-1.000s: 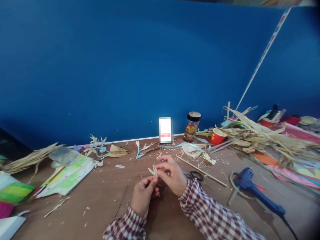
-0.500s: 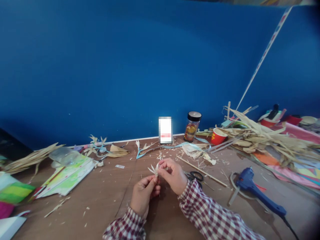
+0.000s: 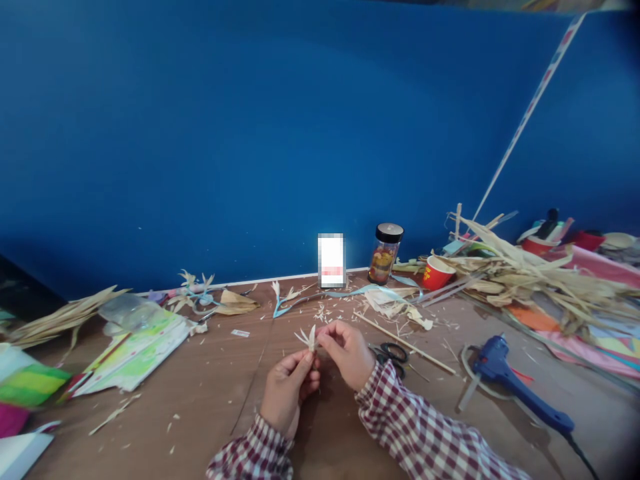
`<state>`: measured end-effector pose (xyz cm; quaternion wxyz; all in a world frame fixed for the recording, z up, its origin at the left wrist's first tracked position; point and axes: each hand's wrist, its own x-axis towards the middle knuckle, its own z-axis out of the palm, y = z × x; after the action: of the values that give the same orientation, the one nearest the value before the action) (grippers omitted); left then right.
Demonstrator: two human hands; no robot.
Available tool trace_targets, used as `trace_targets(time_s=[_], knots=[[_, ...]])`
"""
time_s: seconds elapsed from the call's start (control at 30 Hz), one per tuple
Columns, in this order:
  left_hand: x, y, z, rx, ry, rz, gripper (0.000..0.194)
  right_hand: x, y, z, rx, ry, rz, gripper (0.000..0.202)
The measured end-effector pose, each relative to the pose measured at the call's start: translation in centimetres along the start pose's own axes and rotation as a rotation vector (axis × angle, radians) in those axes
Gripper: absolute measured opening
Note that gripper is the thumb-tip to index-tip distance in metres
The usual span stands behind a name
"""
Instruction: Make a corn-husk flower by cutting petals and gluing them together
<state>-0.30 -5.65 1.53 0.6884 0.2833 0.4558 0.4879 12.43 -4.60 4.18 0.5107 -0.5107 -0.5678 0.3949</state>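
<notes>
A small pale flower of corn husk, its thin pointed petals fanned upward, is held upright above the brown table. My left hand pinches its base between thumb and fingers, and the other fingers curl beneath. At the flower's right edge, my right hand has thumb and forefinger pressed together; the tips seem to touch a petal, and the exact contact is hidden. Black-handled scissors lie partly behind my right wrist. Husk shavings are scattered on the table beyond my hands.
A blue glue gun lies at right, and a thin stick beyond my right hand. Dry husks are heaped behind. A black-lidded jar and red cup stand near the blue wall. Painted paper lies at left.
My right fingertips have shifted slightly right, so more of the upright petal shows. The petals look more spread. My left hand stays in nearly the same place.
</notes>
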Motion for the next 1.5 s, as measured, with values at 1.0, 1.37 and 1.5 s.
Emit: trace_targets(time_s=[1.0, 1.37, 1.5], knots=[[-0.1, 0.1, -0.2, 0.057, -0.109, 0.033, 0.022, 0.9, 2.2, -0.9, 0.143, -0.366, 0.071, 0.022], [0.0, -0.1, -0.2, 0.114, -0.1, 0.032, 0.024, 0.5, 2.6, -0.2, 0.15, -0.285, 0.062, 0.02], [0.2, 0.0, -0.3, 0.126, -0.099, 0.012, 0.025, 0.5, 3.1, 0.0, 0.194, -0.284, 0.091, 0.02]])
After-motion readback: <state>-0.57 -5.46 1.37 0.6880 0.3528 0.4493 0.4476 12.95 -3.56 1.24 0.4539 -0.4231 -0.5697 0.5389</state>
